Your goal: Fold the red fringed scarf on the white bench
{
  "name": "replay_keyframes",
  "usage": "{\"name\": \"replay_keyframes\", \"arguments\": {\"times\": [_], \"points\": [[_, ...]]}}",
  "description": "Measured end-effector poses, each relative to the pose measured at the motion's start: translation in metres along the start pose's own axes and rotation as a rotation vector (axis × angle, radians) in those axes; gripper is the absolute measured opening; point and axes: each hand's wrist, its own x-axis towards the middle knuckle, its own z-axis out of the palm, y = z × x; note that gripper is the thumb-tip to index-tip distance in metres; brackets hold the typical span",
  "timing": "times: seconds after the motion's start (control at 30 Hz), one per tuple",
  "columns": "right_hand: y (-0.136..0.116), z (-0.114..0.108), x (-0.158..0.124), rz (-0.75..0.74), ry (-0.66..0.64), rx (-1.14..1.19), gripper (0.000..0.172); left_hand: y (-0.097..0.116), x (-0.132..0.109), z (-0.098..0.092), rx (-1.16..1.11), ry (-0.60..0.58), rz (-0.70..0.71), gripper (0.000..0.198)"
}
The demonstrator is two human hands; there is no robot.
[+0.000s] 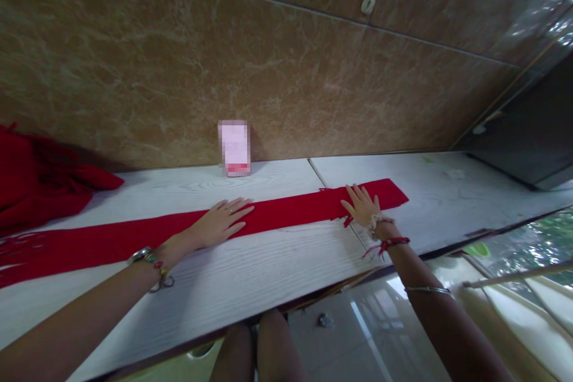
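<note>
A long red scarf (pixel 286 215) lies stretched flat along the white wooden table (pixel 250 274). My left hand (pixel 221 222) rests flat on the scarf near its middle, fingers spread and pointing right. My right hand (pixel 362 205) lies flat on the scarf close to its right end, fingers stretched out. Both wrists carry bracelets. The scarf's left end has fringe at the frame's left edge.
A heap of red cloth (pixel 40 173) sits at the table's far left. A small pink box (pixel 234 148) stands against the brown marble wall. The table's front edge runs diagonally; my knees (pixel 259 346) and a glossy tiled floor show below it.
</note>
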Motion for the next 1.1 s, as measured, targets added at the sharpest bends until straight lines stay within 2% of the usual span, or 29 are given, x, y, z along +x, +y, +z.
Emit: {"name": "replay_keyframes", "arguments": {"times": [0.17,0.37,0.43,0.53,0.6,0.67,0.77,0.83,0.93,1.1], "points": [[-0.002,0.010,-0.008,-0.035,0.011,-0.013,0.056,-0.004,-0.019,0.011,0.007,0.025,0.000,0.046],[-0.020,-0.006,-0.016,-0.089,0.073,0.022,0.056,-0.002,-0.030,0.008,-0.026,0.071,0.016,0.046],[-0.038,-0.015,-0.023,-0.208,0.126,0.040,0.053,-0.002,-0.024,0.001,-0.079,0.083,0.019,0.046],[-0.083,-0.027,-0.040,-0.547,0.123,0.094,0.047,-0.004,-0.009,-0.012,-0.193,0.089,-0.031,0.047],[-0.117,-0.032,-0.051,-0.756,0.084,0.123,0.041,-0.007,0.004,-0.020,-0.279,0.041,-0.103,0.048],[-0.146,-0.036,-0.058,-0.870,0.066,0.121,0.034,-0.010,0.017,-0.028,-0.346,-0.059,-0.163,0.045],[-0.174,-0.040,-0.061,-0.895,0.042,0.056,0.023,-0.011,0.031,-0.036,-0.376,-0.194,-0.187,0.031],[-0.182,-0.041,-0.059,-0.875,0.032,0.011,0.023,-0.010,0.038,-0.039,-0.387,-0.255,-0.166,0.024],[-0.183,-0.041,-0.056,-0.870,0.054,-0.005,0.024,-0.006,0.047,-0.042,-0.418,-0.305,-0.136,0.021],[-0.176,-0.032,-0.053,-0.854,0.155,-0.006,0.023,0.002,0.059,-0.046,-0.473,-0.327,-0.097,0.029]]}}
